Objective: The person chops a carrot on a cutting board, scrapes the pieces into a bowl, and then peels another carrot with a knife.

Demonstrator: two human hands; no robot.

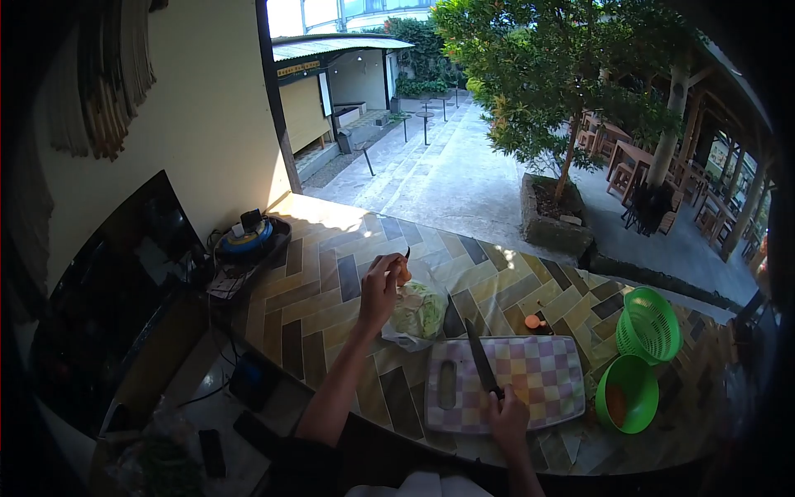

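1. In the head view, the left hand (378, 290) is closed around a small orange piece (403, 272). A dark, thin tip pokes up above the fingers. The hand hides most of the piece, so I cannot tell its whole shape.
2. The piece is held up near a clear plastic bag (397, 335). A pale green vegetable (424, 311) that looks like cabbage is in the bag.
3. The right hand (508, 412) is gripping the black handle of a knife (479, 358). The long, dark blade points away from the person, over the cutting board (551, 377) and a bit past its far edge.
4. The board has purple, pink and yellow squares, and a hole near its left end. It lies flat on the tiled table (315, 356).
5. A round orange bit (532, 321) sits on the table, just past the far edge of the board. A small dark scrap is beside it.
6. To the right of the board is a green bowl (640, 393) with some orange stuff (616, 406) inside. A green basket (650, 325) with holes is just behind it.
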